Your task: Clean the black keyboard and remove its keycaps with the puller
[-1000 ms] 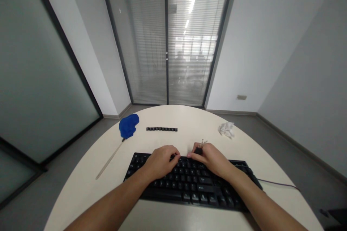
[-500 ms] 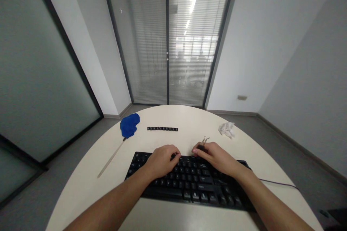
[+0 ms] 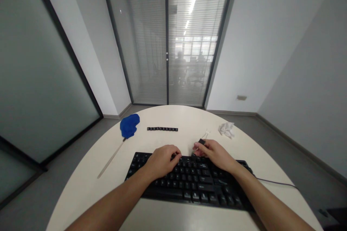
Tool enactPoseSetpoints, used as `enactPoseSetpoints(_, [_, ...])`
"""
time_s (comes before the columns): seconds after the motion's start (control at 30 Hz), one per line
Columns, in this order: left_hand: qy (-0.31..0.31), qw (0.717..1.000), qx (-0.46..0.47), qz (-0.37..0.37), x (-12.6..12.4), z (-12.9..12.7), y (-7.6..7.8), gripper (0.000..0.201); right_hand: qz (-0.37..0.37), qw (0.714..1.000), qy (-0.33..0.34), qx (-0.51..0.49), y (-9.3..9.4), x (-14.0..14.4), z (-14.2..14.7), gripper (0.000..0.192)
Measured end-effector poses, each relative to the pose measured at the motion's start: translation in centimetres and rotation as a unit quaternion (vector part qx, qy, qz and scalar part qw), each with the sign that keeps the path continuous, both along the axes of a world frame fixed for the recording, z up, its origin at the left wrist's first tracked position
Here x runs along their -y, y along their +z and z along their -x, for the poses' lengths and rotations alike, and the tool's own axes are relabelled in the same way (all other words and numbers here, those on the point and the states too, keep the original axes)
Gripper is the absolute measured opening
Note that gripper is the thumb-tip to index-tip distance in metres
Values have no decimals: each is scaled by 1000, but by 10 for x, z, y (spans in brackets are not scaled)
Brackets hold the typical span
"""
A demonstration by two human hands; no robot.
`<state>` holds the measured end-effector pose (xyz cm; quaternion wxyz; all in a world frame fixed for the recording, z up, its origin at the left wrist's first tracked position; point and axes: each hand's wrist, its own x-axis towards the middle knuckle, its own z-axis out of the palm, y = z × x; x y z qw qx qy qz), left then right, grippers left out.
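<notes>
A black keyboard [image 3: 195,182] lies under both my hands. My left hand [image 3: 164,158] rests over its upper left-middle part, fingers curled and thumb drawn in near the back edge. Whatever is between those fingertips is hidden. Above the back edge, slightly right of the middle, my right hand [image 3: 213,151] is closed on a keycap puller [image 3: 201,141]. Its dark handle shows at the fingers, and its thin wire prongs point away from me. Beyond the keyboard, several black keycaps [image 3: 162,129] stand in a straight row on the table.
The round-edged pale table [image 3: 108,202] carries a blue cloth-like piece [image 3: 129,125] with a light stick [image 3: 111,158] at left. Crumpled white tissue [image 3: 226,129] lies at right. A cable [image 3: 276,182] runs from the keyboard toward the right edge.
My right hand has shifted slightly away from me and turned, showing more of the puller's dark handle; its wire prongs sit farther out. My left hand has stayed in place.
</notes>
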<state>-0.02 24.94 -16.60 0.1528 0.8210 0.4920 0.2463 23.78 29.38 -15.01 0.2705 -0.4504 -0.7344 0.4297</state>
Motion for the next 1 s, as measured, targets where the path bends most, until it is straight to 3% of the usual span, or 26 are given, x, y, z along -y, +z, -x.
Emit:
enactPoseSetpoints(0.17, [0,1000,23,2,0,1,-1,20,-9,998,-2,-67,5,12,12,46])
enactPoseSetpoints(0.43, [-28,999,38,-21,1,3,0,10,-91,994,34,-40,6,26,29,38])
enactPoseSetpoints(0.83, [-44,998,36,-38,3,2,3,16,-72,995,30,-61,0,23,31,42])
enactPoseSetpoints(1.0, [-98,993,0,-67,5,3,4,22,-59,996,-4,-68,-10,18,31,44])
